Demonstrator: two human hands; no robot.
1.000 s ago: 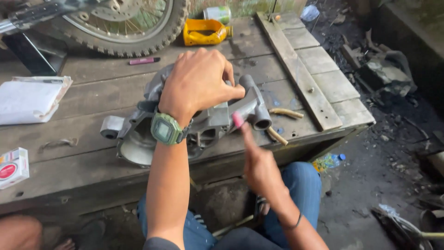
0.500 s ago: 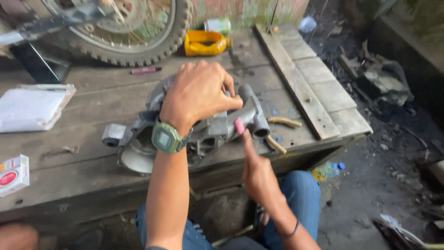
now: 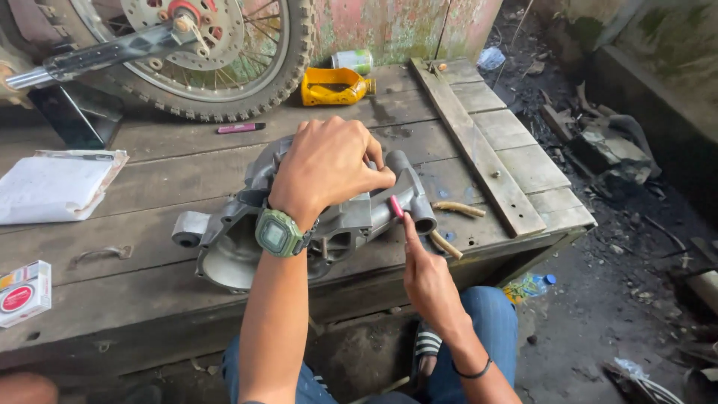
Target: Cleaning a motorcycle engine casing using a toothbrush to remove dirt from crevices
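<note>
- Left hand (image 3: 329,168): palm down on top of a grey cast-metal engine casing (image 3: 247,239), fingers curled and clamped over its upper edge. A green digital wristwatch (image 3: 278,233) sits on that wrist.
- Casing position: lying flat on the weathered wooden workbench (image 3: 149,179), near the front edge, roughly centre. A round bushing end sticks out at its left; a tubular port (image 3: 415,206) points right.
- Right hand (image 3: 426,273): comes up from below the bench edge, index finger extended, other fingers folded in. It holds a small pink tool (image 3: 396,206) — tip touching the casing just beside the tubular port. How the thumb sits on the tool, cannot tell.
- Just right of the port: two short tan sticks (image 3: 458,209) lying on the boards, apart from the casing.
- Rear of bench: a knobby motorcycle wheel (image 3: 217,52) with brake disc, a yellow plastic container (image 3: 333,86) on its side, a green-and-white can (image 3: 353,60) behind it.
- A pink marker pen (image 3: 241,128) lies between wheel and casing.
- Left side: a stack of white papers (image 3: 56,187); nearer the front edge, a red-and-white small box (image 3: 24,293).
- A long wooden plank (image 3: 475,146) runs diagonally across the bench's right part.
- Person is seated — blue jeans (image 3: 490,329) visible below the bench; dirt floor with debris at right.
</note>
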